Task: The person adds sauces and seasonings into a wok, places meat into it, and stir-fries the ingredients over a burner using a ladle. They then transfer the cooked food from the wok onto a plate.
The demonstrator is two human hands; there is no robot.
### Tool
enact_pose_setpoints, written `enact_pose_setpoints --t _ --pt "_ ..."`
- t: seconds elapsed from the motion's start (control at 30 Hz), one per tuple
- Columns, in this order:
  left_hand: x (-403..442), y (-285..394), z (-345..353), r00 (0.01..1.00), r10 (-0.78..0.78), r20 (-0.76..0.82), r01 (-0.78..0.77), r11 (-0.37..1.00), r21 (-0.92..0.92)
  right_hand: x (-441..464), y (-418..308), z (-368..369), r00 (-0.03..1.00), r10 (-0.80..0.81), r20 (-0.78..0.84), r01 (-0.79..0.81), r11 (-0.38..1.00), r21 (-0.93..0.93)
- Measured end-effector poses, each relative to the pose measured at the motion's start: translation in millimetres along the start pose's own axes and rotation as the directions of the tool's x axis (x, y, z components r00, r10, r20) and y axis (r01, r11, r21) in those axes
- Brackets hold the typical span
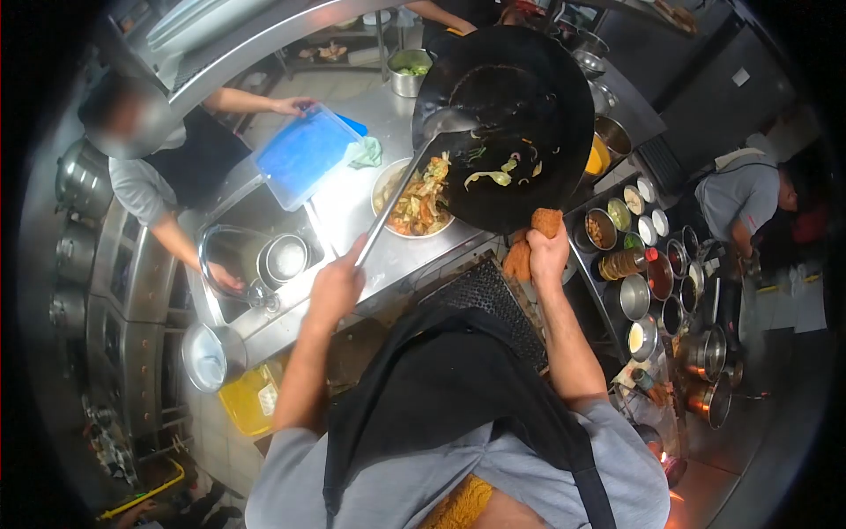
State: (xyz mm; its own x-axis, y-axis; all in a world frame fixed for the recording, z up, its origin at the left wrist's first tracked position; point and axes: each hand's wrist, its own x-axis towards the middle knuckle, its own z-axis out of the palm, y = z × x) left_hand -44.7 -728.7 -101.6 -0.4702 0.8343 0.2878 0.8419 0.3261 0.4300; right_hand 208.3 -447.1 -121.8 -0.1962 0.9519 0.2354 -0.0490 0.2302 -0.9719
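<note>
My left hand [339, 284] is closed round the handle of a long metal ladle [394, 204], whose head lies at the left edge of a big black wok [507, 88]. With my right hand [548, 251] I grip the wok's handle through an orange-brown cloth [518, 259]. The wok is tilted toward a white bowl [379, 189] on the steel counter, and its left edge overlaps the bowl's right side. Stir-fried vegetables [427, 198] fill the bowl. Some pieces of vegetable [493, 176] cling to the wok's inside.
A co-worker [167, 167] at the left has one hand by a blue-bottomed plastic container [308, 154] and one by the sink [242, 234]. Bowls and a sauce bottle [624, 264] stand on the right. Another person [745, 194] bends at far right.
</note>
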Motion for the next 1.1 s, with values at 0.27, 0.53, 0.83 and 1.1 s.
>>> enact_pose_setpoints --t 0.27,0.53,0.83,1.1 --pt "-23 -42 0 0.994 0.106 -0.025 -0.101 0.982 0.16 4 -5 2 0.999 0.029 0.045 -0.036 0.986 0.163" --pt "-77 -50 -74 1.0 0.009 -0.001 -0.008 0.936 0.352 9 28 17 0.998 -0.034 -0.058 0.033 0.999 -0.023" --pt "-16 11 57 0.99 0.108 -0.086 -0.133 0.912 -0.388 3 -6 13 0.995 0.097 -0.018 -0.092 0.975 0.204" --pt "-34 -45 31 0.987 0.162 -0.011 -0.161 0.987 0.011 -2 -15 14 0.982 0.188 0.033 -0.188 0.916 0.356"
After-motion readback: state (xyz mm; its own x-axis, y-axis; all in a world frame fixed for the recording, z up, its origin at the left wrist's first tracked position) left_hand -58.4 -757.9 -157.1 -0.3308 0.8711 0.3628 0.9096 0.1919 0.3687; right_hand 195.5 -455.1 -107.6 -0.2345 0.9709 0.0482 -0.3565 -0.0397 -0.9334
